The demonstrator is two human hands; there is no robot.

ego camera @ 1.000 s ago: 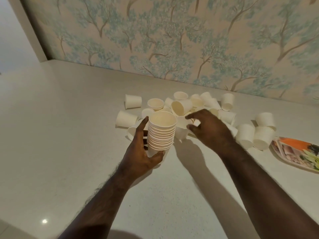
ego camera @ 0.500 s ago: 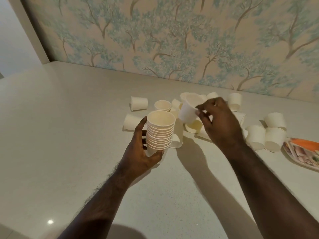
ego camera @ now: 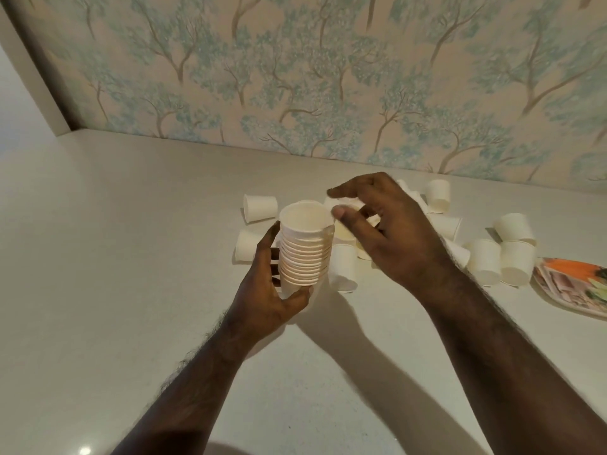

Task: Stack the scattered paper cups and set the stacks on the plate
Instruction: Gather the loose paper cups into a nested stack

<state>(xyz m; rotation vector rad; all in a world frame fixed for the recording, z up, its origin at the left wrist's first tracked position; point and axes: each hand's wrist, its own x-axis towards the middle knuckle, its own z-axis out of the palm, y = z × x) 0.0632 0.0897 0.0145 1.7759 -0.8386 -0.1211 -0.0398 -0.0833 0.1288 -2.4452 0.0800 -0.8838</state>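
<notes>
My left hand (ego camera: 271,289) grips a stack of several nested white paper cups (ego camera: 305,246), held upright above the counter. My right hand (ego camera: 391,234) hovers just right of the stack's rim with fingers spread, thumb tip beside the top cup and nothing in its grasp. Loose white cups lie scattered behind and to the right: one on its side (ego camera: 259,207), one upside down (ego camera: 343,267), a pair upside down (ego camera: 501,262). The patterned plate (ego camera: 571,285) shows at the right edge, partly cut off. My right hand hides several cups behind it.
The pale counter (ego camera: 131,257) runs back to a wall with tree-patterned wallpaper (ego camera: 328,77). A white wall corner (ego camera: 29,93) stands at the far left. Shadows of both arms fall on the counter near me.
My right hand lifted a loose cup from the pile, carried it left onto the top of the stack, and has let go of it. The stack is one cup taller.
</notes>
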